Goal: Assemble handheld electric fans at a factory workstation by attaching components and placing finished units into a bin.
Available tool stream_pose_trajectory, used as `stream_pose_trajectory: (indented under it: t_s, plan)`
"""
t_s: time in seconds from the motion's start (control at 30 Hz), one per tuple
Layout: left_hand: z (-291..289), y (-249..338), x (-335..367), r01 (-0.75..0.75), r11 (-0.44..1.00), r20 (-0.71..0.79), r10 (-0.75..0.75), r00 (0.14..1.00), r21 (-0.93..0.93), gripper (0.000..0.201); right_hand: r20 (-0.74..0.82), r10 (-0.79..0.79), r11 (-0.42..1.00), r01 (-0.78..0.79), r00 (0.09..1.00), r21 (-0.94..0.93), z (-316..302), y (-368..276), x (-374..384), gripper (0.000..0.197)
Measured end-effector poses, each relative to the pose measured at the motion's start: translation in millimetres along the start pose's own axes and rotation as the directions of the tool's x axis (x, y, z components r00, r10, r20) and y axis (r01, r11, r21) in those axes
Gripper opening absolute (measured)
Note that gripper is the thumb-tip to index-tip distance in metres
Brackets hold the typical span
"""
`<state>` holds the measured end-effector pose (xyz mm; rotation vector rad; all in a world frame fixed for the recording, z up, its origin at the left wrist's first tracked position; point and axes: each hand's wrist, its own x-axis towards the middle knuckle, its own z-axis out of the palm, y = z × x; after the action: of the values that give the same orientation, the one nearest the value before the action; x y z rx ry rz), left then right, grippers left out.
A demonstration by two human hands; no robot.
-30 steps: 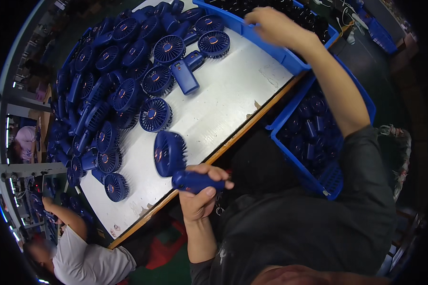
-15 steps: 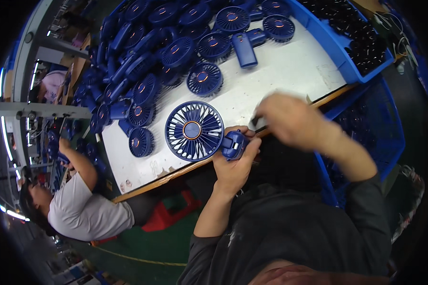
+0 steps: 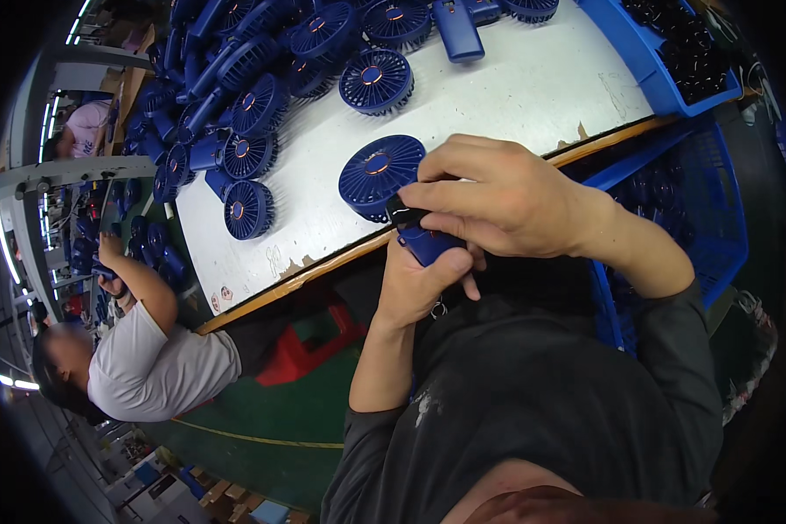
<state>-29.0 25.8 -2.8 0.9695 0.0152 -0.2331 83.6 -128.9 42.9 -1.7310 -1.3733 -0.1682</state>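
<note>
A dark blue handheld fan (image 3: 367, 183) is in my left hand (image 3: 410, 288), whose fingers are wrapped round its short handle. The round slatted head with an orange ring tilts over the near edge of the table. My right hand (image 3: 515, 196) pinches a small black part (image 3: 402, 212) and presses it to the fan where the handle meets the head. Its fingers also lie over the handle and hide much of it. I cannot make out the exact kind of the black part.
Many blue fans (image 3: 319, 35) lie heaped across the white table (image 3: 515, 105). A blue tray (image 3: 624, 61) of small black parts stands at the far right. Below the table edge sits a blue crate (image 3: 725, 236). To the left, a co-worker (image 3: 157, 367) handles blue fans near a red stool (image 3: 301, 358).
My right hand has come left from beside the table edge onto the fan, bringing the black part to it. The fan head has tilted. The whole view has shifted slightly.
</note>
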Motion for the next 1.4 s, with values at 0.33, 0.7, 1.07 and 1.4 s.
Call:
stream_pose_trajectory:
  t_s: [0.33, 0.7, 1.07, 1.4]
  plan:
    - [19, -6, 6, -0.098, 0.978, -0.304, 0.038, 0.952, -0.186, 0.059, 0.077, 0.176, 0.96, -0.154, 0.981, -0.234, 19, -21, -12, 0.052]
    - [-6, 71, 24, -0.235, -0.122, 0.265, 0.426, 0.865, 0.964, 0.1, 0.035, 0.779, 0.516, -0.672, 0.625, 0.531, 8, -25, -115, 0.044]
    - [-174, 213, 92, 0.227, -0.069, -0.117, 0.692, 0.712, 0.971, 0.096, -0.67, 0.74, -0.093, -0.975, 0.067, -0.201, -65, 64, -445, 0.057]
    - [-179, 268, 153, 0.133, 0.056, -0.144, 0.4, 0.905, 0.99, 0.058, -0.511, 0.855, 0.162, -0.982, 0.091, 0.096, -55, 53, -385, 0.041]
